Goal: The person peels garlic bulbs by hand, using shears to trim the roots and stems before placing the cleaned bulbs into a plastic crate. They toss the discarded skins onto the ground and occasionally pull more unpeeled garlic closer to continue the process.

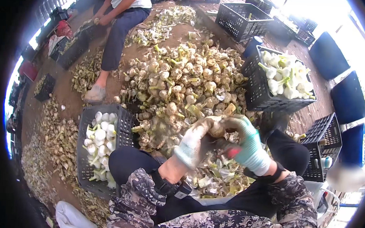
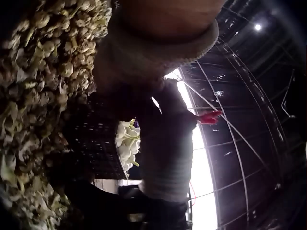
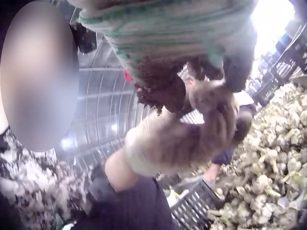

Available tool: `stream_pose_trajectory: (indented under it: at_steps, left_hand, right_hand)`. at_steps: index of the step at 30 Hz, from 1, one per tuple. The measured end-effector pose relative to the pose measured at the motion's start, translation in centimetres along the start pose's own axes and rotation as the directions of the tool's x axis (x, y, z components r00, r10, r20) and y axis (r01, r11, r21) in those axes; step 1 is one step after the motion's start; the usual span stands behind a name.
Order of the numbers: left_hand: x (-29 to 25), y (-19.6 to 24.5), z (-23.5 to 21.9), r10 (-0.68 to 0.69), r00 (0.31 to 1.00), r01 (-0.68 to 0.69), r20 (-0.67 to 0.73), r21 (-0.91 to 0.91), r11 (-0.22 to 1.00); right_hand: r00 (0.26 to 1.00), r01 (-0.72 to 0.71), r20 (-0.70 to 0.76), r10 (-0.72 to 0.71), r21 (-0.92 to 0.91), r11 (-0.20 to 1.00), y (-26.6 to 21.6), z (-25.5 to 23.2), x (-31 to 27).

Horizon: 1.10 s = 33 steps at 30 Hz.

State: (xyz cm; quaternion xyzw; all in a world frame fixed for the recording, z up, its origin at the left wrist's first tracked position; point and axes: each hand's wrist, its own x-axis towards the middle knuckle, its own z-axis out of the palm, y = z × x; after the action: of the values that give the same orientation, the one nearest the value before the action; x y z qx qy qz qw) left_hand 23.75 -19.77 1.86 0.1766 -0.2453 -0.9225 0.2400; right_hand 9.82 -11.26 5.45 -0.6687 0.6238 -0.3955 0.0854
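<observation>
Both hands wear dirty light gloves and meet over the pile. In the head view my left hand [image 1: 192, 141] has its fingers curled round a brownish garlic bulb [image 1: 217, 129]. My right hand [image 1: 249, 143], in a green-tinted glove, is close against its far side, curled round a red object [image 1: 232, 152] that is mostly hidden. The red end [image 2: 209, 117] sticks out beside the right glove in the left wrist view. The right wrist view has the left glove [image 3: 177, 143] below the soiled right glove [image 3: 177, 38]; the bulb is not clear there.
A large heap of untrimmed garlic [image 1: 183, 78] lies ahead. Crates of white garlic stand at left [image 1: 82, 150] and right [image 1: 267, 103]. Another person [image 1: 121, 15] sits at upper left. An empty crate [image 1: 238, 25] stands behind; peelings [image 1: 216, 181] lie between the legs.
</observation>
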Motion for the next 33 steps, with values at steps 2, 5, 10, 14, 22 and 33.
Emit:
stream_pose_trajectory:
  at_steps: [2,5,10,14,22,33]
  left_hand:
    - [-0.4,0.7,0.7,0.078,0.997,-0.078,0.014,0.085,0.993]
    - [-0.8,0.9,1.9,0.298,0.954,-0.258,-0.029,0.422,0.869]
    - [0.0,-0.6,2.1,0.57,0.792,-0.436,0.219,0.856,0.278]
    - [0.5,-0.7,2.5,0.573,0.784,-0.431,0.241,0.875,0.221]
    - [0.2,-0.8,2.2,0.576,0.722,-0.464,0.383,0.886,-0.008]
    - [-0.5,0.0,1.5,0.53,0.75,-0.464,0.396,0.886,-0.006]
  right_hand:
    - [0.774,-0.467,0.152,0.614,0.792,0.393,0.3,-0.6,-0.3]
    - [0.702,-0.577,0.22,0.677,0.733,0.361,1.3,-1.6,0.3]
    - [0.792,-0.392,0.169,0.586,0.877,0.277,1.2,0.4,0.0]
    - [0.786,-0.401,0.217,0.579,0.892,0.21,2.4,0.6,0.1]
    - [0.821,-0.504,0.25,0.514,0.739,0.447,3.7,-0.8,-0.7]
    - [0.758,-0.469,0.477,0.445,0.873,-0.135,2.9,-0.5,-2.0]
